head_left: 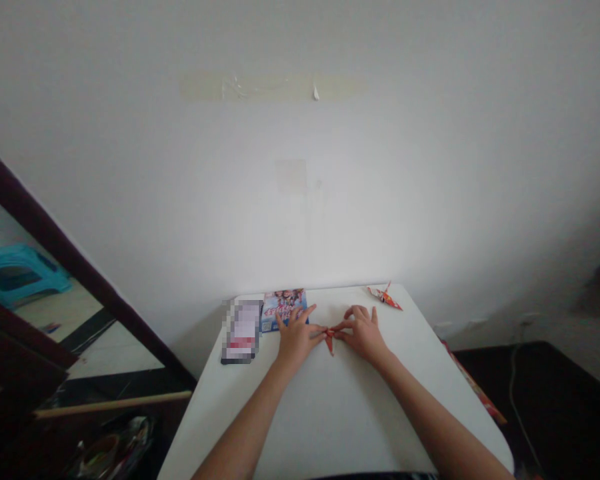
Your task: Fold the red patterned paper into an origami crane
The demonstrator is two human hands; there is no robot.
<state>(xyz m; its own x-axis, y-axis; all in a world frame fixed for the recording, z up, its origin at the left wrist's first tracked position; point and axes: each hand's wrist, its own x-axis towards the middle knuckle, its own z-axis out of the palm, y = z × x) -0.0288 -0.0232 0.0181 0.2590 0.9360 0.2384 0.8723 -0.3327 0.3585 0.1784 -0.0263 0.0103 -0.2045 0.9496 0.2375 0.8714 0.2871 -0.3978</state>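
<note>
Between my two hands is a small red piece of folded paper (330, 341), its pointed end toward me. My left hand (295, 339) pinches its left side with thumb and index finger, the other fingers spread over the edge of a blue printed booklet (285, 307). From the other side my right hand (364, 333) pinches the same paper, its remaining fingers raised. Part of the fold is hidden behind my fingertips. Farther back on the right lies another red-and-white folded paper figure (385, 297) with pointed ends.
Left of the booklet, a phone-like, pixelated object (243, 331) lies on the white table (325, 420). The table's back edge meets a white wall (300, 233). A dark-framed mirror (95, 260) leans at the left, reflecting a blue stool (23, 273). A cable (514, 387) hangs at the right.
</note>
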